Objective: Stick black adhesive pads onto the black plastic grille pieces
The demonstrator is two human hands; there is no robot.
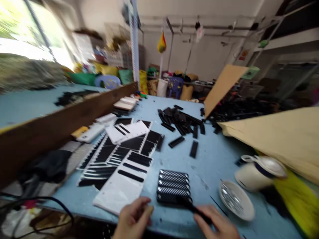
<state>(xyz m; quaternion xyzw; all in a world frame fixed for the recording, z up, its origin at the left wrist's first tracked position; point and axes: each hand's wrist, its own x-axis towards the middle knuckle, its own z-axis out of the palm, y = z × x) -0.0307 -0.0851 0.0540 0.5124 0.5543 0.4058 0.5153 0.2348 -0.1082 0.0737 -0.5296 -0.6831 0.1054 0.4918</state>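
Working from a distance, I have the patterned black strips ahead of my hands, laid flat side by side near the front edge of the blue surface, between a white card and a shallow dish of small shiny bits. My right hand is closed around a slim black tool, its far end over the nearest strip; blur keeps me from telling whether it touches. My left hand rests low beside the card, fingers curled and thumb drawn close in a narrow pose; I cannot tell whether anything small is pinched there. I judge the strips to be light and fairly stiff, thin enough to skid on the smooth surface under a sideways push. Their glossy, diagonally striped faces look likely to be slippery and could scuff if scraped. To lift one, I would take it by its long edges near the middle, or by the rounded ends, with a light pinch, since a clumsy grip could knock its neighbors out of line. Loose black pieces lie in a heap farther back, well apart from both hands.
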